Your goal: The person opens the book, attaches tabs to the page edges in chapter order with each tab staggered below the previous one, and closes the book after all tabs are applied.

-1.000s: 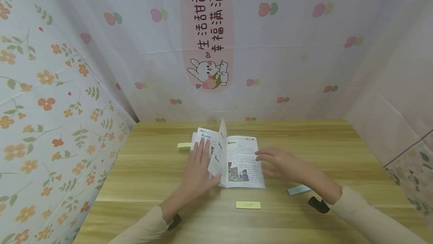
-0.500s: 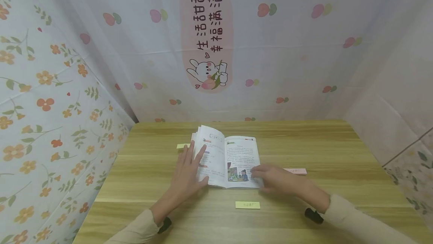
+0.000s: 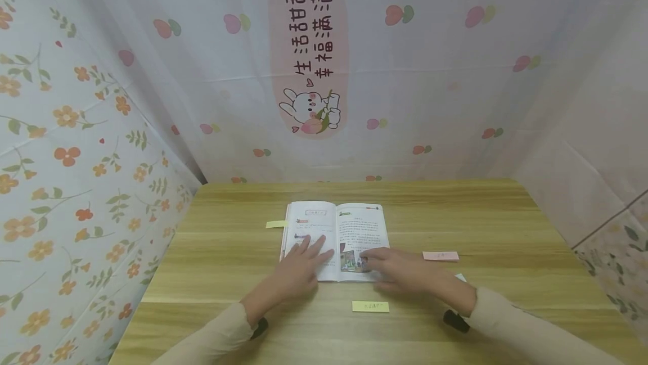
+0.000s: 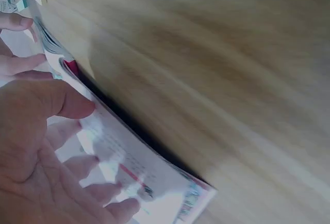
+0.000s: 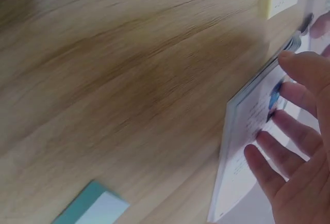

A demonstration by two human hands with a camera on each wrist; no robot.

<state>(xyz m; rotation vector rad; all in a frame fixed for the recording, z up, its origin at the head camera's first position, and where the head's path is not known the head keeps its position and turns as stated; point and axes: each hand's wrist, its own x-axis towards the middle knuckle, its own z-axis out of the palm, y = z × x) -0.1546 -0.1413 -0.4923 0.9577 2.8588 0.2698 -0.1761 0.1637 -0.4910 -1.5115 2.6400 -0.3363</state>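
Book (image 3: 349, 230) lying open near the middle of the table (image 3: 217, 252), its top towards the far edge, has its left-hand pages down nearly flat; a second ago one leaf stood upright. That suggests the page turning has reached this spread, which both hands now smooth.

From the left: a yellow tab (image 3: 276, 224) juts from the book's left side towards the table's left edge. The left hand (image 3: 297, 268) has shifted inward from that side and rests on the left page, fingers wide apart, gripping nothing. A yellow pad (image 3: 370, 306) lies just off the book's bottom edge. The right hand (image 3: 405, 270) is on the lower right page, fingers extended and spread, also gripping nothing; how hard either presses I cannot tell. A pink pad (image 3: 440, 256) lies towards the table's right edge, a blue pad (image 5: 100, 206) near it, mostly hidden by the right wrist in the head view.

Of containers, none shows.
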